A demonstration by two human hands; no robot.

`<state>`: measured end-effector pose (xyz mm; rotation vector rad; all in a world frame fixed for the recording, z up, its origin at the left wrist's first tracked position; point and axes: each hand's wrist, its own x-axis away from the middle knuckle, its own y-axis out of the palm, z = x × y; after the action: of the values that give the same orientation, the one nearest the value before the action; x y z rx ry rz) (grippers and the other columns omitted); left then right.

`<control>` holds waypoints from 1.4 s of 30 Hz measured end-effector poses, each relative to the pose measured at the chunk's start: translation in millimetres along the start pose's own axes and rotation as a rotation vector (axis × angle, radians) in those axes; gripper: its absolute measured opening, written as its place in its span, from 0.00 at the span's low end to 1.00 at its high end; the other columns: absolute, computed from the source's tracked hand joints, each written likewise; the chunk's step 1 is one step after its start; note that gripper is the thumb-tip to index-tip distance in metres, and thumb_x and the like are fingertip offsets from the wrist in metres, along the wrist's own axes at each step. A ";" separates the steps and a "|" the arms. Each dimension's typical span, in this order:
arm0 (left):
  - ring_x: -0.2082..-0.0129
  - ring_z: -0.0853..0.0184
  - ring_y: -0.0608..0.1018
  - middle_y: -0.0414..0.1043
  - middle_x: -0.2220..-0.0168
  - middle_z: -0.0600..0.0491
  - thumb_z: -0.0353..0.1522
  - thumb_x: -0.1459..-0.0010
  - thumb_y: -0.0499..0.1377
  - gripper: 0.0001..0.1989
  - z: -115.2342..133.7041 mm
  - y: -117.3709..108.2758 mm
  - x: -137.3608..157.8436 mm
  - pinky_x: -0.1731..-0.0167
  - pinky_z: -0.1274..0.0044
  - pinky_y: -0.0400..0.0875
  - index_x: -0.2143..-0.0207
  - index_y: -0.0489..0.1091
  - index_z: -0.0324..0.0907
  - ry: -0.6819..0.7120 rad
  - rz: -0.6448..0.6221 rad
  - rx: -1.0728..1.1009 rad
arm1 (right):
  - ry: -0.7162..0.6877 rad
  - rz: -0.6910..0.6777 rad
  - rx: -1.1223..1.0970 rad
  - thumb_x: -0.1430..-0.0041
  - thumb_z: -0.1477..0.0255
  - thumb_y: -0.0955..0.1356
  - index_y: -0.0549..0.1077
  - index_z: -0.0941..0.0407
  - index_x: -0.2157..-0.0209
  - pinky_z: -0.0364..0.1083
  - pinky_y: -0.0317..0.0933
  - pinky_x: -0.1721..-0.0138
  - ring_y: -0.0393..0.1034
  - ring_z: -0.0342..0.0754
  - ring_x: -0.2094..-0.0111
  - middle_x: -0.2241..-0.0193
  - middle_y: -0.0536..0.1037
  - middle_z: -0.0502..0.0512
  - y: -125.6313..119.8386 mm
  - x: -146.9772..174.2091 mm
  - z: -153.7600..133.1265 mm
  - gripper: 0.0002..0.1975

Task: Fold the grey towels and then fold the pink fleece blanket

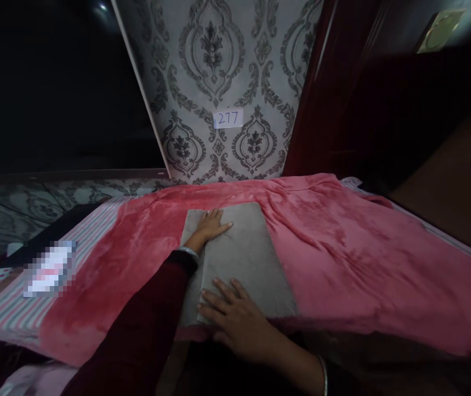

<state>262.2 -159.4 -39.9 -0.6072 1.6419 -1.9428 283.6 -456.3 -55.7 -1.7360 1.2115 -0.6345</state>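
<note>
the folded grey cloth lies mid-frame on the pink blanket, long axis running away; left hand flat, fingers spread at its far end, right hand flat at the near edge.

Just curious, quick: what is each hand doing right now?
Left hand: open, flat on the far end of the grey cloth.
Right hand: open, flat on the cloth's near edge.
</note>
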 end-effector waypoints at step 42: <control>0.24 0.51 0.48 0.43 0.23 0.43 0.48 0.28 0.46 0.32 24.1 1.1 59.5 0.29 0.51 0.44 0.26 0.53 0.48 0.207 0.047 -0.088 | 0.048 0.089 0.224 0.26 0.56 0.64 0.60 0.45 0.28 0.65 0.36 0.28 0.38 0.58 0.25 0.26 0.53 0.54 -26.3 0.9 18.4 0.29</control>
<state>232.2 -216.2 -36.7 -0.4073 1.8586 -1.9616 310.7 -447.1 -41.1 -1.4806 1.1954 -0.7324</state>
